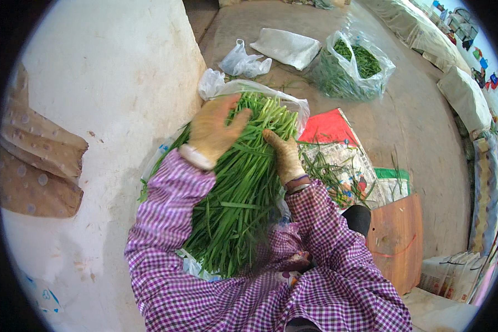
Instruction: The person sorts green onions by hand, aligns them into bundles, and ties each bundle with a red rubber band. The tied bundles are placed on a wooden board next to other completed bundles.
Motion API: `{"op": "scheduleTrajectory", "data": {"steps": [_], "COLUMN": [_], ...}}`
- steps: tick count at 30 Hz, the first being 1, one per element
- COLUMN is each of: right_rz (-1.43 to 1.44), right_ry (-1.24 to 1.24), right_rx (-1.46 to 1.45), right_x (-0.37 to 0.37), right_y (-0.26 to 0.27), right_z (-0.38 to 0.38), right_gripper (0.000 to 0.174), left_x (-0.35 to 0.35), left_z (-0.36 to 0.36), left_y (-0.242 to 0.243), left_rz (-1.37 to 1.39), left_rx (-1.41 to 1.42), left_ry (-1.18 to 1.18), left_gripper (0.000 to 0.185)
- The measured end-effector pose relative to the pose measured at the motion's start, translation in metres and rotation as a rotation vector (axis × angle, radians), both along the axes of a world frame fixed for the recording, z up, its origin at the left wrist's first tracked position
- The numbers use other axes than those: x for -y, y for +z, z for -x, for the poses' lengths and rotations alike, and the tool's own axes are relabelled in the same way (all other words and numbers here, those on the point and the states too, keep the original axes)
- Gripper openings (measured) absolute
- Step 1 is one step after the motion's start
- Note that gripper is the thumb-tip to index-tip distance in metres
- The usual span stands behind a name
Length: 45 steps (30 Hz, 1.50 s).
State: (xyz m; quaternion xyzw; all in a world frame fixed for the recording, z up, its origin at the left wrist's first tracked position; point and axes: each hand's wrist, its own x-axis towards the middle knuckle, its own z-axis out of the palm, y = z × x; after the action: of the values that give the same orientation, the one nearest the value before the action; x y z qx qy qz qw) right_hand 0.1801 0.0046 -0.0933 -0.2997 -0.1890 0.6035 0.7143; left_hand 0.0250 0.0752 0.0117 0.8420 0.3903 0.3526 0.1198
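Note:
A large pile of long green leafy stalks, which look like garlic chives, lies before me on a clear plastic bag, its pale stem ends pointing away from me. My left hand, in a yellowish glove and blurred, is over the upper left of the pile with fingers spread. Against the right side of the pile, near the stem ends, rests my right hand, also gloved; its thumb lies on the stalks and its other fingers are hidden. Both sleeves are purple checked cloth.
Behind the pile lie a crumpled plastic bag, a white sack and an open bag of cut greens. To the right are a printed sack with loose leaves and a wooden board. A whitish wall stands left.

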Motion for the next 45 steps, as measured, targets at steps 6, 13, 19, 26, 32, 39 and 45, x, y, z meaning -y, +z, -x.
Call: {"op": "scheduleTrajectory", "data": {"steps": [6, 13, 19, 26, 32, 39, 45], "right_rz": [0.037, 0.177, 0.128, 0.081, 0.048, -0.085, -0.155], "right_ry": [0.071, -0.020, -0.009, -0.029, -0.079, 0.009, 0.259], "right_rx": [0.040, 0.111, 0.101, 0.127, 0.010, 0.032, 0.153], "right_x": [0.020, 0.004, -0.010, 0.004, 0.009, 0.010, 0.020], "right_y": [0.017, 0.008, -0.008, 0.001, 0.016, 0.043, 0.053], "right_z": [-0.028, -0.037, -0.034, -0.035, -0.026, -0.012, -0.038], "right_gripper": [0.042, 0.033, 0.042, 0.043, 0.036, 0.039, 0.060], "left_x": [0.013, 0.040, -0.070, -0.086, -0.022, 0.028, 0.071], "left_z": [-0.033, -0.038, -0.011, 0.002, 0.065, 0.012, -0.012], "left_y": [-0.060, -0.046, -0.048, -0.062, -0.007, -0.014, -0.026], "left_rz": [-0.298, -0.165, 0.626, 0.819, 1.154, 0.628, -0.068], "left_rx": [-0.279, -0.083, -0.372, -0.227, 0.493, 0.160, -0.327], "left_ry": [-0.107, -0.239, 0.471, 0.270, -0.003, -0.071, 0.015], "left_gripper": [0.051, 0.049, 0.091, 0.092, 0.054, 0.056, 0.066]}}
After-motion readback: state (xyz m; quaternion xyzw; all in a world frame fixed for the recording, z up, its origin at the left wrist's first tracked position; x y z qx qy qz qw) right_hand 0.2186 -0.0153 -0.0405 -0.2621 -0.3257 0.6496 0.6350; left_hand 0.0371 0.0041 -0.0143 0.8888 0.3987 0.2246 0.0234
